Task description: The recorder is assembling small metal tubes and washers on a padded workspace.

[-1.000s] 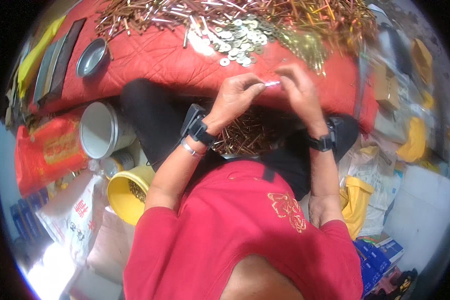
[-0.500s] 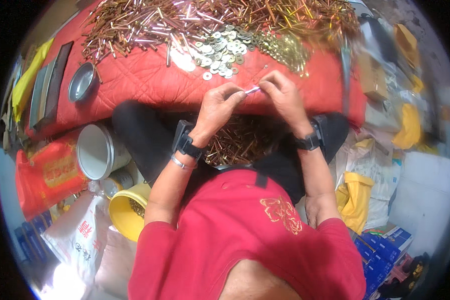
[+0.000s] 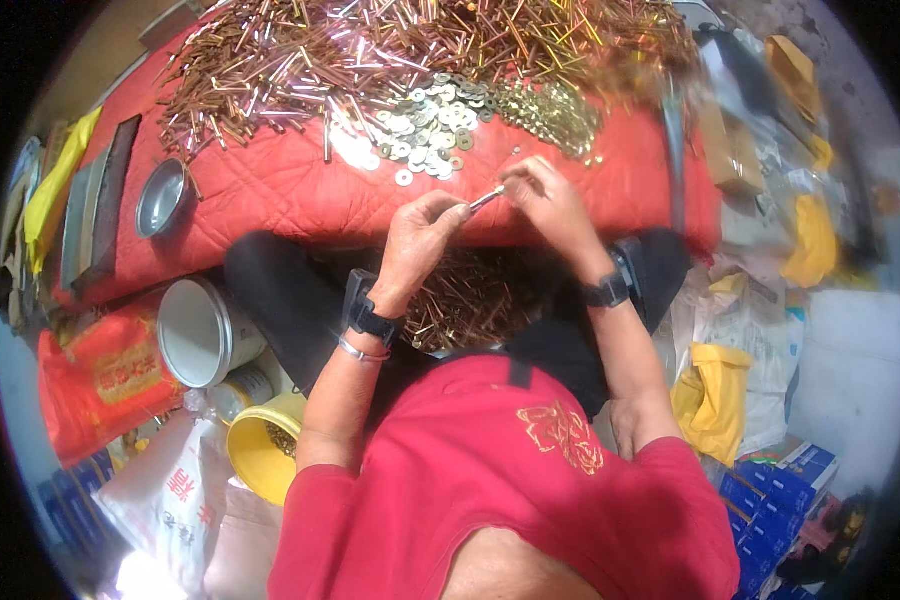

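My left hand pinches a short thin metal rod between thumb and forefinger, its far end slanting up to the right. At that end my right hand has its fingers closed together; a small pale gold bit shows there, too small to name. Both hands are over the near edge of the red quilted cloth. Just beyond them lie flat round washers in a loose pile, with small shiny gold pieces to their right. A large heap of coppery metal rods covers the far side.
More rods lie between my legs. A metal bowl rests on the cloth at left. Below it stand a white bucket and a yellow bucket. Yellow bags and blue boxes sit at right.
The rod has tilted, its right end now higher. My right hand has turned and closed about that end, and both hands sit slightly lower and further left in view.
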A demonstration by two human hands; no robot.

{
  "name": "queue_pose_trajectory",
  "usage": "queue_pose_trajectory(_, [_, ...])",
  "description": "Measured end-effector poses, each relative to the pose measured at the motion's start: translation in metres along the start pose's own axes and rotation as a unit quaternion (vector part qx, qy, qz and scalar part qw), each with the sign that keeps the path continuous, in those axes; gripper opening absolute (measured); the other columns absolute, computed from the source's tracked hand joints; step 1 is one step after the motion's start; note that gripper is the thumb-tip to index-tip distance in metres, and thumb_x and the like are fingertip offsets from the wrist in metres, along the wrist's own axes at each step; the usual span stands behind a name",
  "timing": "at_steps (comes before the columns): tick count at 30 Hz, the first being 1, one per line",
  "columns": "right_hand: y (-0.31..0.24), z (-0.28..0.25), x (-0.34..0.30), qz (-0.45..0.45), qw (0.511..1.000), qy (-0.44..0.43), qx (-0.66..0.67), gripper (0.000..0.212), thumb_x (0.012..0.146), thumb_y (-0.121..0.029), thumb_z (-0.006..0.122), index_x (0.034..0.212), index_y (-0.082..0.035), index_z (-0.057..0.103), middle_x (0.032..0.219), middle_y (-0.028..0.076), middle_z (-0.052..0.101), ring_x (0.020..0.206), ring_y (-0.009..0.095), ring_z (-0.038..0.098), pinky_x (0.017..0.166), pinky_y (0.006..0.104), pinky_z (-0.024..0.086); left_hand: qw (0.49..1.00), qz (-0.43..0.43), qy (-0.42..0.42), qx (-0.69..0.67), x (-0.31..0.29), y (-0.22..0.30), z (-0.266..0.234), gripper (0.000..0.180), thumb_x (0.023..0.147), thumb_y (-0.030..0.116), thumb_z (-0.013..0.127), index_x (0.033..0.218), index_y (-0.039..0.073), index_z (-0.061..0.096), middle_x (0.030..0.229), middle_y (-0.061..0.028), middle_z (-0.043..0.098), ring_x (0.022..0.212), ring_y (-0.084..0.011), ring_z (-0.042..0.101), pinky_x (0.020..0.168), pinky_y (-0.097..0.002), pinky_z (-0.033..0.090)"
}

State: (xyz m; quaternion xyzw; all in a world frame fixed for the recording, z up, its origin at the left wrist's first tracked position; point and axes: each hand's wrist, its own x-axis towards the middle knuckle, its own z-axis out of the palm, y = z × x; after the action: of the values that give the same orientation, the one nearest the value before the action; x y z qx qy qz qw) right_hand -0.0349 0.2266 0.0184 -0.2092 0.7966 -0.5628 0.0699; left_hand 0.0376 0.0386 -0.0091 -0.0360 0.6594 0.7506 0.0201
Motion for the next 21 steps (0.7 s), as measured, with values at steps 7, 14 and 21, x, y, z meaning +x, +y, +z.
queue_pose_trajectory(7, [0.005, 0.006, 0.000, 0.010, 0.997, 0.003, -0.080, 0.024, 0.086, -0.022, 0.067, 0.081, 0.000, 0.058, 0.070, 0.007, 0.058, 0.065, 0.016, 0.056, 0.060, 0.0292, 0.044, 1.000, -0.015, -0.007, -0.022, 0.000, 0.006, 0.005, 0.011, 0.090, 0.011, 0.061, 0.091, 0.001, 0.065, 0.078, 0.0018, 0.061, 0.071, -0.0043, 0.053, 0.063, -0.0212, 0.043])
queue_pose_trajectory(14, [0.004, 0.000, -0.003, 0.077, 0.996, -0.021, 0.031, 0.017, 0.085, -0.015, 0.066, 0.081, -0.001, 0.057, 0.069, 0.003, 0.057, 0.063, 0.010, 0.050, 0.060, 0.0268, 0.042, 0.999, -0.028, -0.015, -0.026, -0.001, 0.008, 0.004, 0.011, 0.091, 0.013, 0.061, 0.090, 0.003, 0.066, 0.076, 0.0049, 0.058, 0.065, -0.0022, 0.047, 0.058, -0.0192, 0.038])
queue_pose_trajectory(21, [0.002, 0.008, -0.003, 0.014, 1.000, -0.016, -0.010, 0.026, 0.089, -0.025, 0.063, 0.082, 0.000, 0.057, 0.067, 0.002, 0.054, 0.063, 0.010, 0.046, 0.058, 0.0291, 0.041, 0.998, -0.060, -0.026, -0.012, -0.002, 0.011, -0.002, 0.011, 0.088, 0.012, 0.062, 0.086, 0.003, 0.065, 0.074, 0.0035, 0.059, 0.067, -0.0043, 0.050, 0.060, -0.0214, 0.041])
